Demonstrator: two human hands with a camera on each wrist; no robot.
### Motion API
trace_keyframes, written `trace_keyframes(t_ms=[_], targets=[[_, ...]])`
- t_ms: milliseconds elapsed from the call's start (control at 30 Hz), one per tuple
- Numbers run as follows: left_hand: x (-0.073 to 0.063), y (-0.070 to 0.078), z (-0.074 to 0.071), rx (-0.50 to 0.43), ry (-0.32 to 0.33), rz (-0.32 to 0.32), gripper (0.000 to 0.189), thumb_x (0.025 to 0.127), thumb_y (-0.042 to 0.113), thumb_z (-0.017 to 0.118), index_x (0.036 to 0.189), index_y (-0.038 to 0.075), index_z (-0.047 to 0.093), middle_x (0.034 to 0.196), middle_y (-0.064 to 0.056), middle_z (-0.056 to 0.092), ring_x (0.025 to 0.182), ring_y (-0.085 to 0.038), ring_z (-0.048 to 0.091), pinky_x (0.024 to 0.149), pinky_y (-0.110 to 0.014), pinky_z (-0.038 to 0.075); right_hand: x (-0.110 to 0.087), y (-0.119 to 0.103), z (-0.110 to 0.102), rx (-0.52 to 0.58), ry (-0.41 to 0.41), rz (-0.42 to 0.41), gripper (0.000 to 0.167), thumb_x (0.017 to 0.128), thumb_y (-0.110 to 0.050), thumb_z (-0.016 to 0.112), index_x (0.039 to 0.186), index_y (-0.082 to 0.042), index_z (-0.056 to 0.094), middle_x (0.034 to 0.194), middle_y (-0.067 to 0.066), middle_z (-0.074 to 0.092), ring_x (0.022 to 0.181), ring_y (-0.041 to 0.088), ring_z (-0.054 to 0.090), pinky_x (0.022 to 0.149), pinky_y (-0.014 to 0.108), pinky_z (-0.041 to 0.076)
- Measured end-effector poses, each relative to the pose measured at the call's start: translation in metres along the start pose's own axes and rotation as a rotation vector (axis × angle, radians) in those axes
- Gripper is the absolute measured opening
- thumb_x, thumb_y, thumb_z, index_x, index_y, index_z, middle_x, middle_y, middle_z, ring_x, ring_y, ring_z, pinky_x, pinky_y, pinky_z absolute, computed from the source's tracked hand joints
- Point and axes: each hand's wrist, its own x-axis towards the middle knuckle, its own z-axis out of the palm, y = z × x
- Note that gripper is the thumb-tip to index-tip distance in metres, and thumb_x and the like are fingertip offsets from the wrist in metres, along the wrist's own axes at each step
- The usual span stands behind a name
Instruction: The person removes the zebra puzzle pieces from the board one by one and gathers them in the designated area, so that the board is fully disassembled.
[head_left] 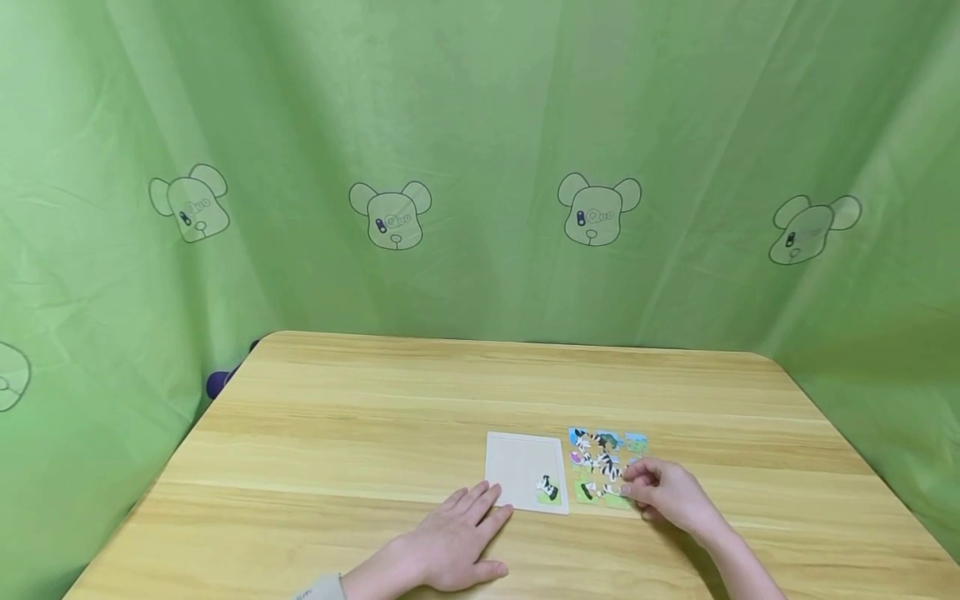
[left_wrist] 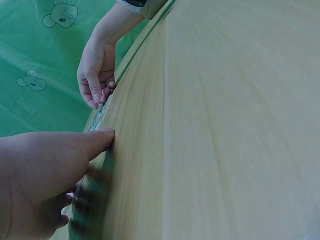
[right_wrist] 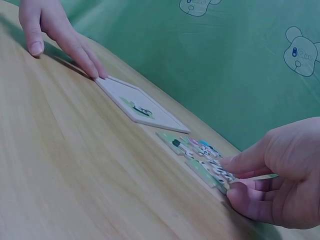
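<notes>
A pale, shallow puzzle tray lies on the table, with one zebra puzzle piece in its lower right corner. My left hand lies spread with straight fingers, fingertips right at the tray's lower left corner. Just right of the tray, several colourful puzzle pieces are laid out in rows. My right hand is at the right edge of these pieces, thumb and fingers curled to pinch a puzzle piece there. The fingers hide part of that piece. In the left wrist view, my left thumb rests near the table edge.
The wooden table spreads out around the tray and pieces. A green curtain printed with bear heads hangs beyond its far edge and along both sides. A purple object shows beside the table's far left edge.
</notes>
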Motion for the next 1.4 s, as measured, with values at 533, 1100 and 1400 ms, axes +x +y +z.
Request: trace_keyframes(t_ms=[533,1100,1400], targets=[[-0.002,0.000,-0.001,-0.009,-0.004,-0.001,0.070,0.092,0.059,0.033,0.147,0.016,0.027,0.153,-0.010,0.018,0.139,-0.023,0.016,0.111,-0.039,0.021,0.012,-0.041,0.029,-0.023,-0.062,-0.220,0.030,0.075,-0.004,0.072,0.102,0.006,0.062,0.082,0.003,0.061,0.076,0.016,0.056,0.067,0.020,0.050],[-0.003,-0.002,0.001,0.009,0.022,0.020,0.071,0.091,0.062,0.030,0.147,0.017,0.028,0.152,-0.009,0.019,0.139,-0.022,0.017,0.110,-0.040,0.023,0.022,-0.061,0.063,-0.184,-0.142,-0.306,0.030,0.068,-0.003,0.076,0.096,0.002,0.065,0.077,0.000,0.054,0.072,0.015,0.048,0.062,0.022,0.043],[-0.001,-0.002,0.001,-0.003,0.003,0.003,0.071,0.092,0.062,0.029,0.147,0.018,0.026,0.153,-0.008,0.017,0.140,-0.021,0.014,0.111,-0.040,0.020,0.022,-0.068,0.067,-0.304,-0.124,-0.293,0.027,0.064,-0.004,0.079,0.087,-0.003,0.066,0.074,-0.002,0.052,0.070,0.014,0.046,0.063,0.025,0.042]])
